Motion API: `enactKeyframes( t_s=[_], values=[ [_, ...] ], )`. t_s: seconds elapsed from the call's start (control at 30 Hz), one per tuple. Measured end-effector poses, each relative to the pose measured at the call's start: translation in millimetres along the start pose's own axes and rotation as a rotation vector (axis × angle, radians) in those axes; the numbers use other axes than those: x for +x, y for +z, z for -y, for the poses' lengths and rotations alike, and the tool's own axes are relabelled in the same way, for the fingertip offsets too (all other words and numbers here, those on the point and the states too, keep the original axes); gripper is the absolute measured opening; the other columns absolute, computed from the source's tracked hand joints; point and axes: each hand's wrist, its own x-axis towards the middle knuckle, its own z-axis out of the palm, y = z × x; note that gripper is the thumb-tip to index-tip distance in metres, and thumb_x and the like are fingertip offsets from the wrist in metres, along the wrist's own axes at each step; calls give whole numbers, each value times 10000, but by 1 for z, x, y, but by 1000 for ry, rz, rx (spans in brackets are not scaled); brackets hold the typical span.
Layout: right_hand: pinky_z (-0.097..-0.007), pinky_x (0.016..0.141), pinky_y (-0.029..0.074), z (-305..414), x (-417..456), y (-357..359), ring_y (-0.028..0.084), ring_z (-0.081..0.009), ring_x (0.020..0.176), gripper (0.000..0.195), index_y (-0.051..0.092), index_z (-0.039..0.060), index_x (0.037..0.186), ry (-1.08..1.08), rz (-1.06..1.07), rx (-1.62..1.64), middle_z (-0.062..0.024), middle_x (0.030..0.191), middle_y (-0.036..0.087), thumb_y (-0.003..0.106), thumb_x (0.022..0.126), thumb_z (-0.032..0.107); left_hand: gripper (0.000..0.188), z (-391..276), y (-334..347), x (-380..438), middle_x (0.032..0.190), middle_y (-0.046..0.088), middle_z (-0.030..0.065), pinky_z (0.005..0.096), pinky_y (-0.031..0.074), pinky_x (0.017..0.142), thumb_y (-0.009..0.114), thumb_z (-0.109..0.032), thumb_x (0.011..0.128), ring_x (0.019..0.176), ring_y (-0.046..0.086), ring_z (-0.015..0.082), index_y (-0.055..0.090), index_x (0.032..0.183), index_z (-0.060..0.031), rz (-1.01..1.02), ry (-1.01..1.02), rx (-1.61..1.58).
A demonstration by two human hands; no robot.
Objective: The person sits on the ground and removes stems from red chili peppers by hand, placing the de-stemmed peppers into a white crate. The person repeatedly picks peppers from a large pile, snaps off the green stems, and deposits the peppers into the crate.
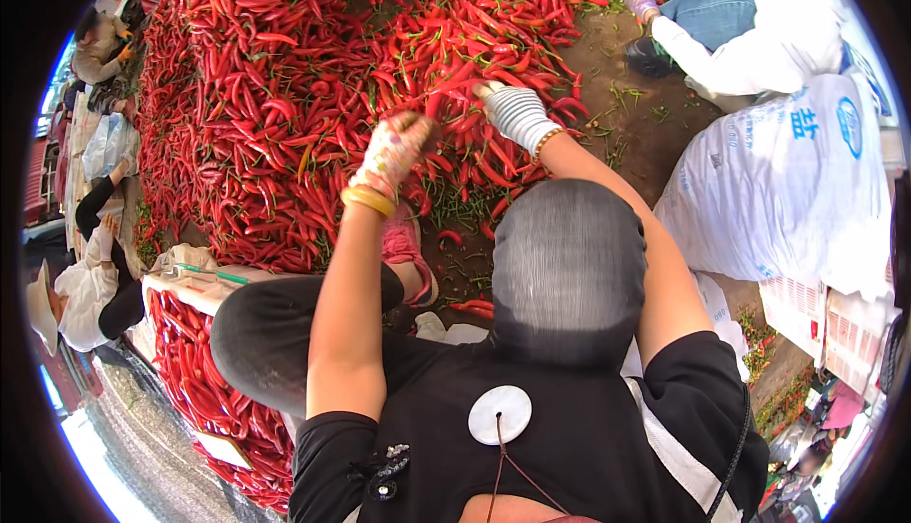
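Note:
Before me spreads a large heap of red chili peppers [263, 96], many with green stems. My left hand [391, 149], in a patterned glove with a yellow bangle at the wrist, is curled above the heap's near edge; its fingertips are blurred, and whether it holds anything is hidden. Just to the right, my right hand [518, 114] wears a striped glove and a beaded bracelet. Its thumb and fingertips pinch a blurred red chili pepper [455, 84]. Loose green stems [462, 211] lie on the soil below my hands.
By my left knee [263, 338] stands a container of red peppers [206, 380] with a green-handled tool [213, 272] on its rim. A full white sack [776, 181] and printed crates [818, 331] stand at right. Gloved co-workers sit at upper right [740, 32] and far left [99, 49].

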Motion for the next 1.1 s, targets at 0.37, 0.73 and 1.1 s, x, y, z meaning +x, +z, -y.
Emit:
enactKeyframes(
  t_s=[0.37,0.73,1.1],
  values=[
    [-397,768,512,2,-77,-4,610,-336,843,246,653,79,991,271,-289,585,-177,937,587,660,764,174,364,65,81,13,1036,668,103,298,496,829,625,-158,873,945,636,189,567,1206,-22,-30,187,4],
    [-349,747,506,15,-140,-8,636,-275,820,247,635,-11,1038,411,-13,1134,-155,922,627,635,866,166,404,57,129,-12,1034,639,229,433,470,856,610,-294,857,1009,593,374,578,1142,-10,283,126,544],
    [-355,608,513,-1,-150,20,608,-218,654,293,621,17,957,893,92,1834,-80,789,628,619,860,293,394,74,146,-12,1029,639,229,415,492,821,614,-220,870,969,614,367,535,1177,14,153,205,494]
  ],
)
